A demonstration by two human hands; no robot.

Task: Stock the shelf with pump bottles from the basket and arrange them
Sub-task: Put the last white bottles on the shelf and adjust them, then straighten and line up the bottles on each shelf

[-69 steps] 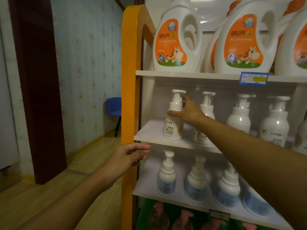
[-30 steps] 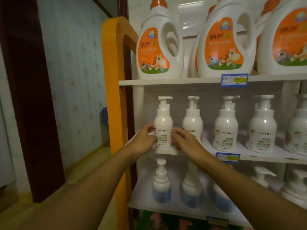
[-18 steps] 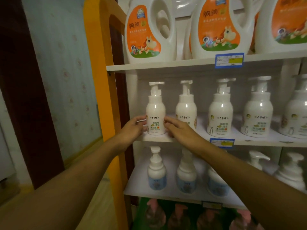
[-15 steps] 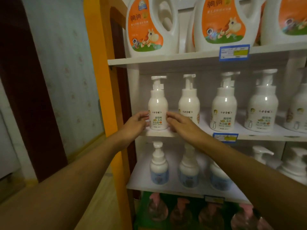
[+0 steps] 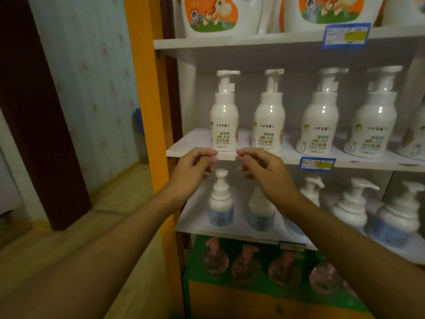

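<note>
A white pump bottle stands upright at the left end of the middle shelf, its label facing me. A second white pump bottle stands next to it, with more to the right. My left hand and my right hand hover just below the shelf's front edge, on either side of the leftmost bottle. Both hands hold nothing, fingers loosely curled and apart from the bottle. No basket is in view.
Large white jugs with orange labels fill the top shelf. Blue-labelled pump bottles line the lower shelf, pink-topped clear ones sit below. An orange side panel bounds the shelf on the left, beside a dark door frame.
Both hands have let go of the leftmost bottle and dropped back below the shelf edge. The bottle stays upright on the shelf. The view has tilted downward and drawn closer.
</note>
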